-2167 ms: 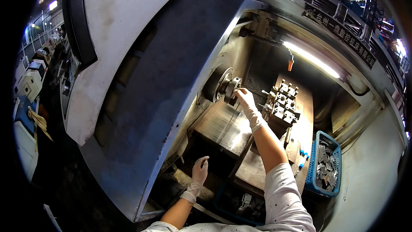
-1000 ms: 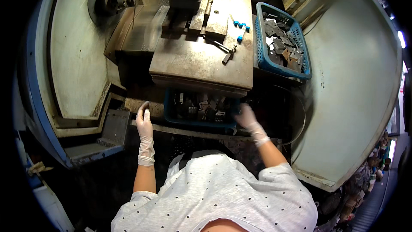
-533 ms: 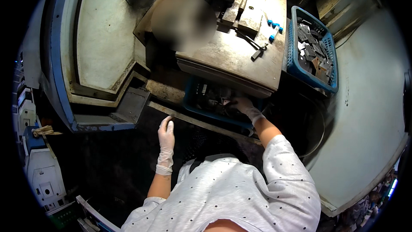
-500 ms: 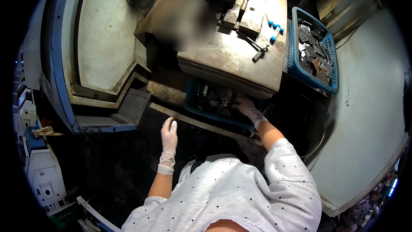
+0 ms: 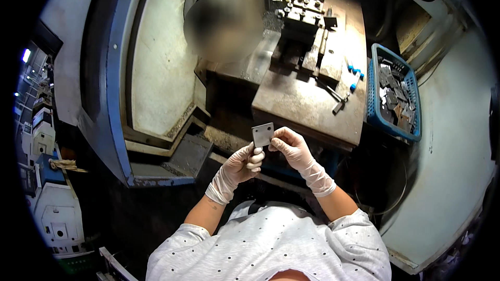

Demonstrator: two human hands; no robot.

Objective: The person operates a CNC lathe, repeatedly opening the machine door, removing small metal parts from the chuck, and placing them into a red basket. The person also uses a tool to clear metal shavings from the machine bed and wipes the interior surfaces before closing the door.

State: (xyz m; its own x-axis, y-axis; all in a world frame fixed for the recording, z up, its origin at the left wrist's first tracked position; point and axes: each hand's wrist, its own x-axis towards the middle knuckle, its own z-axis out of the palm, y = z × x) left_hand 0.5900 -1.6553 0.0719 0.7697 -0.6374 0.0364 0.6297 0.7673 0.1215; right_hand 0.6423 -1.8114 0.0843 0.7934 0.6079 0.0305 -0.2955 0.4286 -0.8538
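Both my hands wear thin white gloves and meet in front of the machine bed. Between them stands a small flat grey metal plate (image 5: 262, 135) with holes near its corners. My left hand (image 5: 240, 167) is closed at the plate's lower left corner, fingers curled in. On the opposite side, my right hand (image 5: 292, 148) pinches the plate's right edge between thumb and fingers. Below and behind my hands, a blue basket (image 5: 331, 166) is mostly hidden under the bed's front edge.
The machine's metal bed (image 5: 291, 99) carries a tool block (image 5: 302, 13), a dark wrench-like tool (image 5: 333, 97) and blue-ended pieces (image 5: 354, 87). A blue basket (image 5: 396, 127) of metal plates stands at right. The blue-edged machine door (image 5: 117, 99) is at left. A blurred patch covers part of the spindle area.
My right hand has come up out of the lower basket, and my left hand has moved right and up to meet it. A metal plate now shows between them. The view has shifted.
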